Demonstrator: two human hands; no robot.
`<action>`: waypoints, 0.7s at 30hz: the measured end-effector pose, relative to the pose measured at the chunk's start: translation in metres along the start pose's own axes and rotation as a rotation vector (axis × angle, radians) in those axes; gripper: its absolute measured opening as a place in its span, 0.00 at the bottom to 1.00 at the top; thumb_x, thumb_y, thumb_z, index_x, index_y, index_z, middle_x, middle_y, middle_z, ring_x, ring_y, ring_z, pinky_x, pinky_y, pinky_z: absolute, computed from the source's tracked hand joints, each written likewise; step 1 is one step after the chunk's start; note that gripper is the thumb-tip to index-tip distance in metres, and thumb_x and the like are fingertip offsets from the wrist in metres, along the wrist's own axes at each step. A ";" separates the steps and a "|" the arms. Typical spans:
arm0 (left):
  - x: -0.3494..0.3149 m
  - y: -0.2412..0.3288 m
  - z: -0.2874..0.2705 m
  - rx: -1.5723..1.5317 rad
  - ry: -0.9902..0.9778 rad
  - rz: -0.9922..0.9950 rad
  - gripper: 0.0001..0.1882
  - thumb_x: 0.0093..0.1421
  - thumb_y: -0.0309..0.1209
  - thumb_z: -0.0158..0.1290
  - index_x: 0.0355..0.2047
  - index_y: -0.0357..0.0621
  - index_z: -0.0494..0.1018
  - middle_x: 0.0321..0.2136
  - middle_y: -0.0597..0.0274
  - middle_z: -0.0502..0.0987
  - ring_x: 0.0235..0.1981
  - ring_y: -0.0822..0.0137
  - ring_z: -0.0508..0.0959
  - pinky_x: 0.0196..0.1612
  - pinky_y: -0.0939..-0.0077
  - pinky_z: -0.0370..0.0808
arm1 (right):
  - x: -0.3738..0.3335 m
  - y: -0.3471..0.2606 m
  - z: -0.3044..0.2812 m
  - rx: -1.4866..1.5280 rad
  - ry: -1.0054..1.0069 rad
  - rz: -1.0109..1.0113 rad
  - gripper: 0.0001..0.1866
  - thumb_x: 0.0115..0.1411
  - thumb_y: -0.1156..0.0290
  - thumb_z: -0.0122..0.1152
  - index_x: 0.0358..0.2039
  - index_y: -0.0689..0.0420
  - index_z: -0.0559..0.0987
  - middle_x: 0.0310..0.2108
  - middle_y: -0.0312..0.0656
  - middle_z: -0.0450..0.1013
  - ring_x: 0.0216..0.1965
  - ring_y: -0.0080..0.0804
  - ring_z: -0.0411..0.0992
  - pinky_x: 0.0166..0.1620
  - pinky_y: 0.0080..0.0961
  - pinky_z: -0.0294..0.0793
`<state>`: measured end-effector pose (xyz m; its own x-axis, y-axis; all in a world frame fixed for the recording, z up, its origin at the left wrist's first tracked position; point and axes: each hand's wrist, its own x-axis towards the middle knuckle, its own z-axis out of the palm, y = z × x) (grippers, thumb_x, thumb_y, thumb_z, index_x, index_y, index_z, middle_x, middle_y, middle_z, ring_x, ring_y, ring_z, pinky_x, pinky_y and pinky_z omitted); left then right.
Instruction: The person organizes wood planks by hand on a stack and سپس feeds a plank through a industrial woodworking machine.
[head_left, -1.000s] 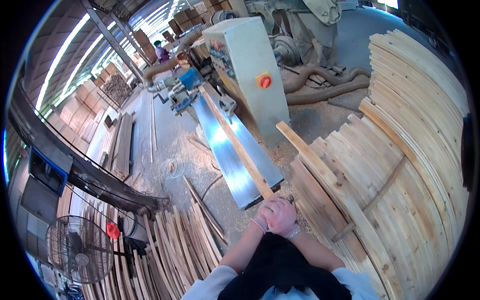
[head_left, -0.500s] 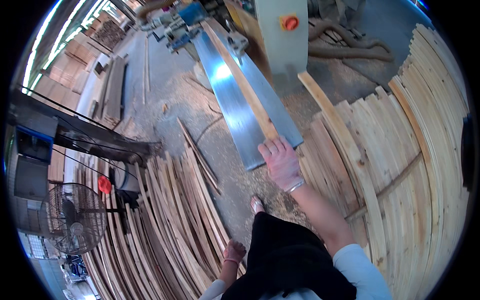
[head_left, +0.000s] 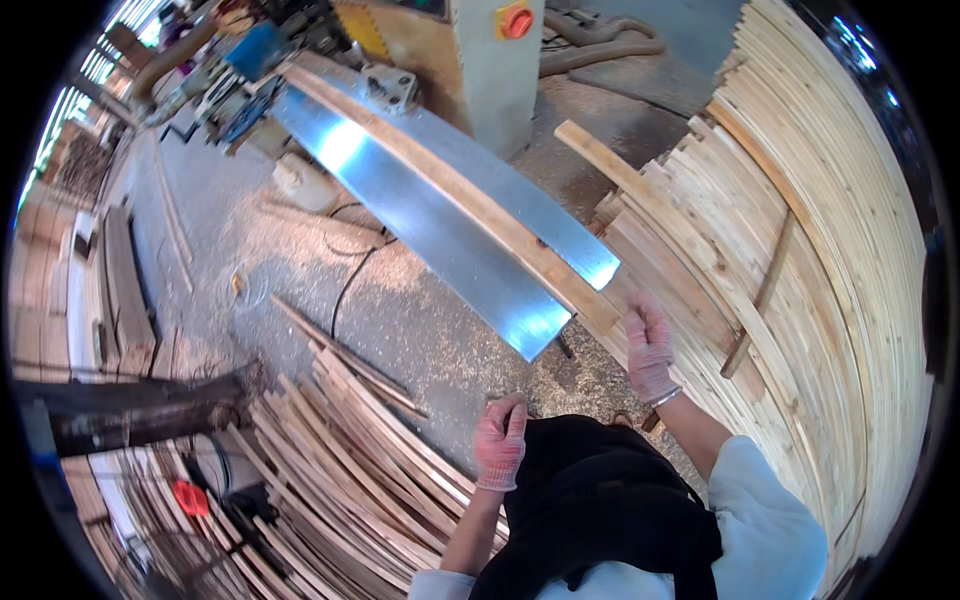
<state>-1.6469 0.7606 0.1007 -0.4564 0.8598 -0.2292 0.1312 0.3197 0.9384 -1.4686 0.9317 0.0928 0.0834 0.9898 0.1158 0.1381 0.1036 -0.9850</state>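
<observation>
A long narrow wooden board [head_left: 475, 205] lies along a shiny metal machine table [head_left: 440, 245], its near end jutting past the table's edge. My right hand [head_left: 648, 350], in a thin pale glove with a bracelet at the wrist, is just beside that near end. Its fingers are curled and slightly blurred; whether they touch the wood is hard to see. In front of my black apron [head_left: 600, 500], my left hand [head_left: 499, 440] is gloved too, fingers folded in, with nothing visible in it.
Stacked pale planks [head_left: 790, 270] fill the right side, one loose board [head_left: 640, 190] lying over them. Thin strips [head_left: 350, 450] are heaped at lower left. A cabinet with a red knob [head_left: 514, 21] stands beyond the table. Sawdust and a cable [head_left: 345, 290] lie on the floor.
My right hand has moved off the top of the board to beside its near end. My left hand has risen in front of the apron. The view has turned, shifting the machine up-left.
</observation>
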 end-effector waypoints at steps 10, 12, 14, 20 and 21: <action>0.159 0.141 0.060 0.962 -0.942 1.417 0.24 0.55 0.47 0.51 0.48 0.47 0.74 0.51 0.57 0.72 0.57 0.57 0.67 0.65 0.57 0.55 | -0.048 -0.044 0.016 0.370 0.391 0.569 0.14 0.65 0.69 0.52 0.49 0.61 0.74 0.41 0.40 0.73 0.42 0.26 0.72 0.49 0.23 0.72; 0.174 0.125 0.074 1.035 -1.039 1.481 0.21 0.54 0.45 0.51 0.42 0.46 0.76 0.44 0.58 0.74 0.52 0.59 0.70 0.63 0.60 0.58 | -0.056 -0.030 0.034 0.480 0.449 0.459 0.13 0.66 0.70 0.51 0.48 0.60 0.74 0.41 0.39 0.74 0.42 0.25 0.72 0.48 0.22 0.72; 0.185 0.119 0.085 1.005 -1.132 1.506 0.16 0.54 0.41 0.51 0.38 0.46 0.76 0.40 0.60 0.74 0.48 0.61 0.72 0.59 0.63 0.61 | -0.058 -0.022 0.051 0.319 0.441 0.415 0.13 0.67 0.68 0.50 0.49 0.58 0.74 0.41 0.37 0.74 0.42 0.23 0.71 0.47 0.22 0.72; 0.197 0.134 0.104 0.942 -1.350 1.770 0.10 0.53 0.36 0.50 0.31 0.47 0.76 0.37 0.59 0.76 0.44 0.61 0.75 0.55 0.66 0.66 | -0.046 -0.013 0.093 0.409 0.893 0.386 0.12 0.67 0.69 0.50 0.49 0.56 0.73 0.42 0.37 0.73 0.42 0.24 0.70 0.47 0.23 0.72; 0.204 0.130 0.108 0.932 -1.384 1.868 0.10 0.53 0.36 0.50 0.30 0.46 0.76 0.37 0.59 0.76 0.44 0.59 0.75 0.55 0.65 0.66 | -0.046 -0.012 0.097 0.494 0.891 0.364 0.14 0.67 0.68 0.50 0.51 0.56 0.72 0.43 0.38 0.73 0.44 0.24 0.70 0.49 0.23 0.72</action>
<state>-1.6284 1.0209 0.1482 0.9922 -0.1232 -0.0194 -0.1212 -0.9891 0.0840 -1.5700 0.8942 0.0869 0.7540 0.5625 -0.3391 -0.4365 0.0433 -0.8987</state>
